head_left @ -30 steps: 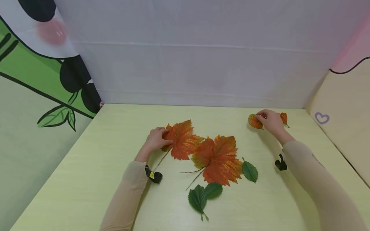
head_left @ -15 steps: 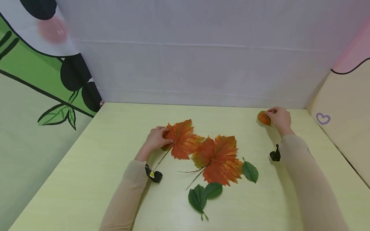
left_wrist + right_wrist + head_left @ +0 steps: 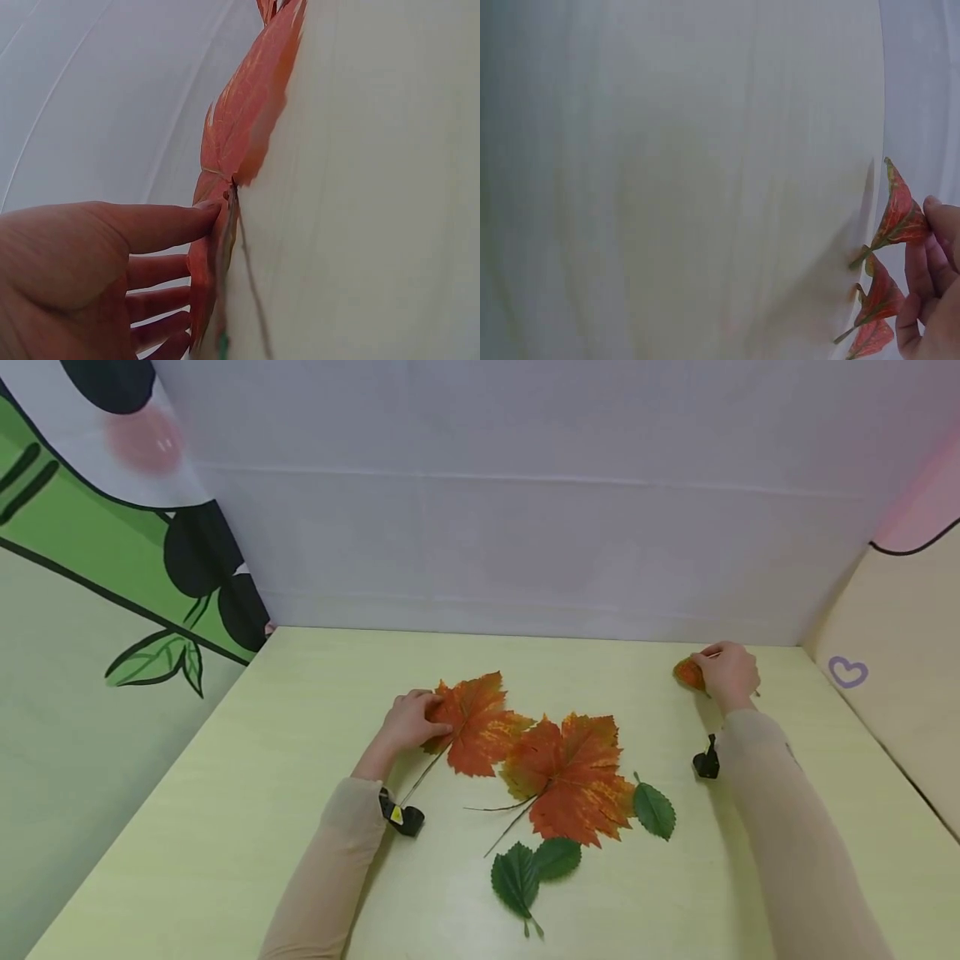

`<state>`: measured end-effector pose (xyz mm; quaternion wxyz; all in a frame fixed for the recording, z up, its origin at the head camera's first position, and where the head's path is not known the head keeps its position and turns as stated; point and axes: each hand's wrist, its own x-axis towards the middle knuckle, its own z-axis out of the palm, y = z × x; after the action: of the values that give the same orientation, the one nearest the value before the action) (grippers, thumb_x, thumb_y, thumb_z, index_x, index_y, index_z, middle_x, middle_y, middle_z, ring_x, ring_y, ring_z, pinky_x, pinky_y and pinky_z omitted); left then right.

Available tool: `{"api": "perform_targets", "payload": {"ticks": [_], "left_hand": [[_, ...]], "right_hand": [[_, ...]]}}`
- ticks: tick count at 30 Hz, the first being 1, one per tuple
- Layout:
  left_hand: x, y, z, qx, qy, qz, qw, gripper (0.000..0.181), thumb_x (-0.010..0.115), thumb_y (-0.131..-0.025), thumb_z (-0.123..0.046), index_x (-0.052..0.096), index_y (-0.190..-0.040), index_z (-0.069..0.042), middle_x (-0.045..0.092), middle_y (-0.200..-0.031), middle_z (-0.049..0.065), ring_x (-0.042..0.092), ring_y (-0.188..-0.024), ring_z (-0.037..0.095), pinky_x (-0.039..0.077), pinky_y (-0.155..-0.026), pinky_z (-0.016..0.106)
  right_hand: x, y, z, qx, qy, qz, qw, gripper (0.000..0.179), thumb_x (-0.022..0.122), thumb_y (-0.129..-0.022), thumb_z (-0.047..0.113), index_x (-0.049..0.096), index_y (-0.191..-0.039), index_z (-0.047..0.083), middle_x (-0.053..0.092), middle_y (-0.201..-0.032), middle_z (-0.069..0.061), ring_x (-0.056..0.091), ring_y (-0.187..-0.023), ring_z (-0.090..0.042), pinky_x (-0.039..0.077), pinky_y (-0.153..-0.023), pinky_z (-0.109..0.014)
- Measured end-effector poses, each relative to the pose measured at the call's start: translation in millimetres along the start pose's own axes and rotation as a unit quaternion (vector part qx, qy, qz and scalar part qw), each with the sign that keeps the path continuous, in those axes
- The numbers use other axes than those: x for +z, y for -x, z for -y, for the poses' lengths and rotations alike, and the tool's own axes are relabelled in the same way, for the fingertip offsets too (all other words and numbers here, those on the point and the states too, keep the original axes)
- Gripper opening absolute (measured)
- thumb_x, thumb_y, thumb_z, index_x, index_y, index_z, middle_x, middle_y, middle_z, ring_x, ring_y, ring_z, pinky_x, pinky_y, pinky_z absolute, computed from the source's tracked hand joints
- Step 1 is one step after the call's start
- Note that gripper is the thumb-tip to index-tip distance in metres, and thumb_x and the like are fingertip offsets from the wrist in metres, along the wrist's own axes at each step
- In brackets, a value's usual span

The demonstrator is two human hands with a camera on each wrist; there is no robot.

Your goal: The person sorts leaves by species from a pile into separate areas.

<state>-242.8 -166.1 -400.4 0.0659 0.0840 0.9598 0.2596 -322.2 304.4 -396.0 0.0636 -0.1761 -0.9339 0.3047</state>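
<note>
Far left of the leaf group, my left hand [image 3: 408, 720] holds the edge of an orange maple leaf [image 3: 476, 727]. In the left wrist view its thumb lies on the leaf near the stem, and the fingertips are hidden by the leaf. At the back right, my right hand [image 3: 729, 675] pinches a small orange-red leaf [image 3: 900, 217] between thumb and finger. Below that, other small red leaves [image 3: 881, 296] show in the right wrist view; in the head view the hand mostly hides them.
A second large orange maple leaf [image 3: 573, 781] overlaps the first one's side. Green leaves lie around it: one to its right [image 3: 654, 811], a pair in front [image 3: 515, 878]. A pale wall [image 3: 525, 552] borders the table's back edge.
My right hand first moved right with the small leaf to beside the other small ones, then dipped slightly. My left hand has stayed on the maple leaf.
</note>
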Motion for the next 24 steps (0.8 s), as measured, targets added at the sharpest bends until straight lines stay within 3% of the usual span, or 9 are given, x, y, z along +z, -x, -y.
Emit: {"api": "perform_targets", "payload": {"ticks": [12, 24], "left_hand": [[0.3, -0.5, -1.7, 0.006, -0.007, -0.002, 1.0, 0.058, 0.065, -0.083, -0.028, 0.047, -0.131, -0.001, 0.038, -0.138, 0.02, 0.032, -0.124, 0.04, 0.031, -0.101, 0.049], [-0.9, -2.2, 2.4, 0.004, -0.01, 0.003, 0.9999, 0.059, 0.064, -0.084, -0.029, 0.046, -0.132, -0.002, 0.036, -0.139, 0.02, 0.031, -0.124, 0.041, 0.03, -0.101, 0.049]], "right_hand": [[-3.9, -1.9, -2.4, 0.017, -0.012, -0.009, 0.9998, 0.043, 0.05, -0.091, 0.037, 0.056, -0.112, 0.0, 0.056, -0.112, -0.021, 0.047, -0.104, -0.041, 0.038, -0.083, -0.051], [-11.5, -0.2, -3.3, -0.006, 0.012, 0.011, 0.9998, 0.045, 0.049, -0.09, 0.039, 0.058, -0.111, 0.001, 0.057, -0.112, -0.022, 0.05, -0.099, -0.04, 0.04, -0.07, -0.044]]}}
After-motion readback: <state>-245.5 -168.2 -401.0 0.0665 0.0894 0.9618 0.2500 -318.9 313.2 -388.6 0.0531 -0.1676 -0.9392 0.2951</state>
